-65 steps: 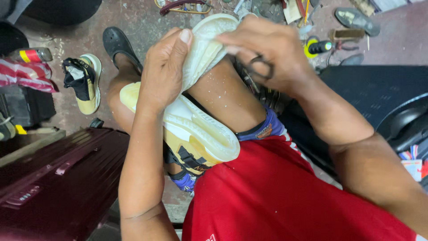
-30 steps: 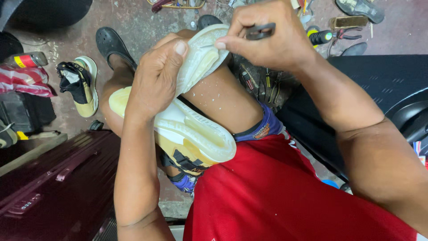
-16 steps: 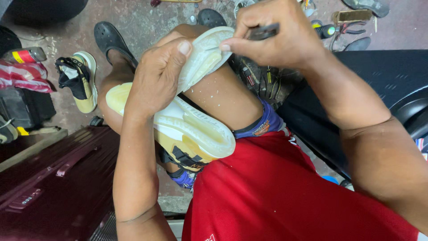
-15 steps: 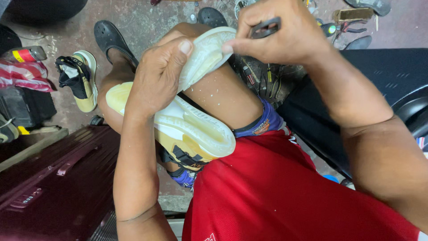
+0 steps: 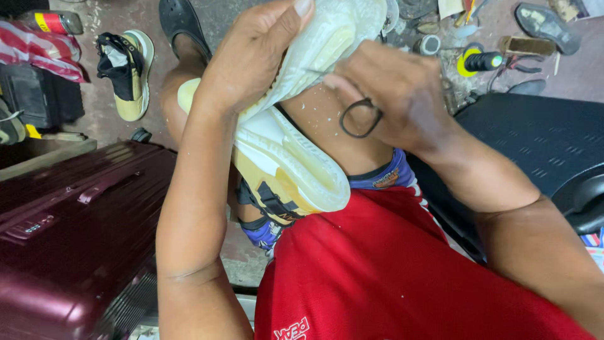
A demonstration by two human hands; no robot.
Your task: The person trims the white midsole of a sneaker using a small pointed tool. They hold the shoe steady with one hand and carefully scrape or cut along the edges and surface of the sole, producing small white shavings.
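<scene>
A cream and yellow sneaker (image 5: 286, 164) rests upside down on my bare thigh, heel toward my red shirt. Its pale sole (image 5: 321, 44) is peeled up and away from the shoe at the toe end. My left hand (image 5: 251, 63) grips that loose sole from the left, thumb on top. My right hand (image 5: 393, 94) sits against the sole's right side and holds a small tool with a dark ring handle (image 5: 360, 118); its tip is hidden behind the fingers.
A maroon hard suitcase (image 5: 69, 226) stands at lower left. The matching sneaker (image 5: 129, 72) and a black shoe (image 5: 179, 25) lie on the floor beyond it. A dark case (image 5: 535, 151) fills the right side, with tools and a yellow-black roll (image 5: 478, 62) behind it.
The sole has been bent further up toward the camera. My right hand has dropped from above the toe to its right side, and the tool's ring handle now shows below my fingers.
</scene>
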